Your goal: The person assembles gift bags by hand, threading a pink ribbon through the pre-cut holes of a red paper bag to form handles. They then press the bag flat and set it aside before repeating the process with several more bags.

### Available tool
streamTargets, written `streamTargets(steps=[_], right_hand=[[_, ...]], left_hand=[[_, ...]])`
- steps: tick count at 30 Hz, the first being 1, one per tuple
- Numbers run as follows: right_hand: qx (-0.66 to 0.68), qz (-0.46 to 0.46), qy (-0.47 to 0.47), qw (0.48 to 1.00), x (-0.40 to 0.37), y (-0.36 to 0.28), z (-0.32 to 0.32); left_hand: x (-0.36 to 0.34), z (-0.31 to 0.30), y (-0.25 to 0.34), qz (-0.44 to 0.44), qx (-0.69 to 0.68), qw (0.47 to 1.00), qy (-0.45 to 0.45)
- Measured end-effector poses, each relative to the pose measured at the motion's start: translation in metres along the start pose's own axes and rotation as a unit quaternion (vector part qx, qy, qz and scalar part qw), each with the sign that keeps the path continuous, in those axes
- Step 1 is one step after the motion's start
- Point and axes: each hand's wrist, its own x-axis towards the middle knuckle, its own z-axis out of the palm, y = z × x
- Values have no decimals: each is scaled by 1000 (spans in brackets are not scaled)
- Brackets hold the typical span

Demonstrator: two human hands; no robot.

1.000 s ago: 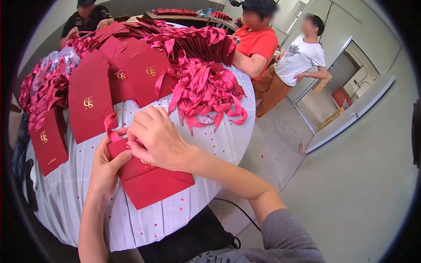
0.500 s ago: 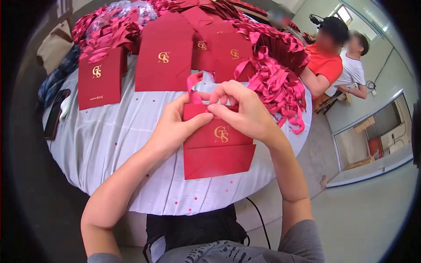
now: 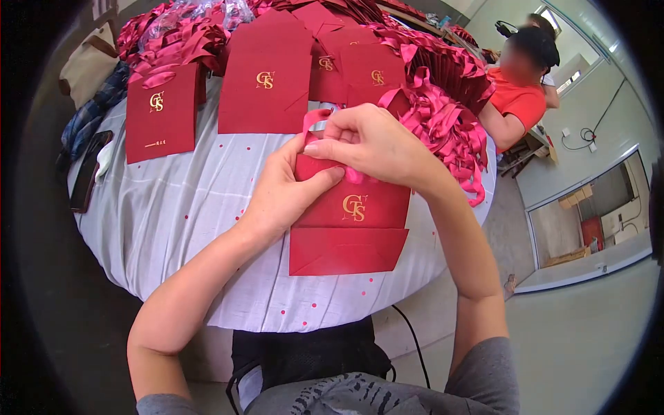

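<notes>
A flat red paper gift bag (image 3: 360, 238) with a gold monogram lies in front of me, its base flap folded up. My left hand (image 3: 294, 183) grips its top left corner, thumb pressed on the front. Just above, my right hand (image 3: 370, 145) is closed in a pinch at the bag's upper edge, at a pink ribbon (image 3: 315, 119) that loops up behind the fingertips. A short pink piece of ribbon (image 3: 355, 176) shows on the bag's front, below the right hand. The fingers hide part of the top edge.
On the round table's white cloth (image 3: 200, 228) lie more red bags (image 3: 263, 97), a heap of pink ribbons (image 3: 443, 131) at right, and a phone (image 3: 91, 173) at left. A person in an orange shirt (image 3: 515, 100) is across at right, with another behind.
My right hand has moved slightly up and left, towards the ribbon loop. A pink ribbon piece now shows on the bag's front. The left hand keeps its grip; the view has shifted slightly.
</notes>
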Motion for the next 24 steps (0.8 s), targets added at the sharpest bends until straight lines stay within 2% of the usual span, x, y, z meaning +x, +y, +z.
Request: streamTargets(steps=[2,3,5,9,13,14,16,18,21,24], right_hand=[[-43,-9,-61,997,8,-1,-8],[-43,-6,-60,997,13,-2,-12],[-72,5,-152,986,19,-4,-19],[-32,13,-199,979,18,-1,-22],[38,-25,-148,988,14,16,-9],[37,-23,-147,988,15,21,-5],[122,-49,-111,985,14,24,0],[126,-33,-95,987,10,22,2],[158,-3,-88,984,10,24,6],[137,15,-60,989,11,29,11]], left_hand=[[-1,2,3,-15,-10,1000,0],[-2,3,4,-28,-20,999,2],[-3,3,5,-29,-10,1000,-3],[-4,4,7,-34,-5,999,-7],[-6,6,6,0,26,999,19],[-8,8,10,-17,27,999,27],[-9,10,10,-34,26,999,31],[-8,9,5,-8,51,998,47],[-8,10,6,-23,73,995,71],[-7,8,6,1,60,997,48]])
